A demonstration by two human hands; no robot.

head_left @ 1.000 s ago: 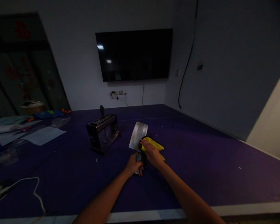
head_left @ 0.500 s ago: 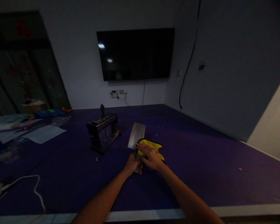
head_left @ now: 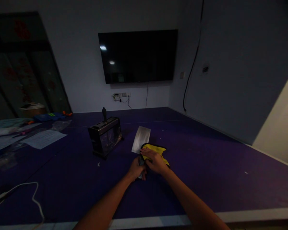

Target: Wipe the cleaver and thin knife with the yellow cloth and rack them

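Observation:
My left hand [head_left: 135, 169] is closed around the greyish handle [head_left: 141, 162] of a cleaver. The wide, flat metal blade [head_left: 141, 139] points away from me, its lower end partly covered. My right hand [head_left: 156, 162] presses a yellow cloth [head_left: 156, 148] with black edging against the base of the blade, fingers bent over the fabric. Both hands meet low over the purple tabletop [head_left: 196, 179]. Part of the handle is hidden by my fingers.
Left of the blade stands a black box [head_left: 96, 140] with a see-through side and an upright knob on top. Papers [head_left: 44, 138], plastic bags and a white cable [head_left: 36, 191] lie at the left. A wall-mounted TV [head_left: 139, 57] hangs beyond the table.
The blade has tilted slightly, its far end a little to the right. Both hands keep their grips and hardly shift; the view has moved slightly.

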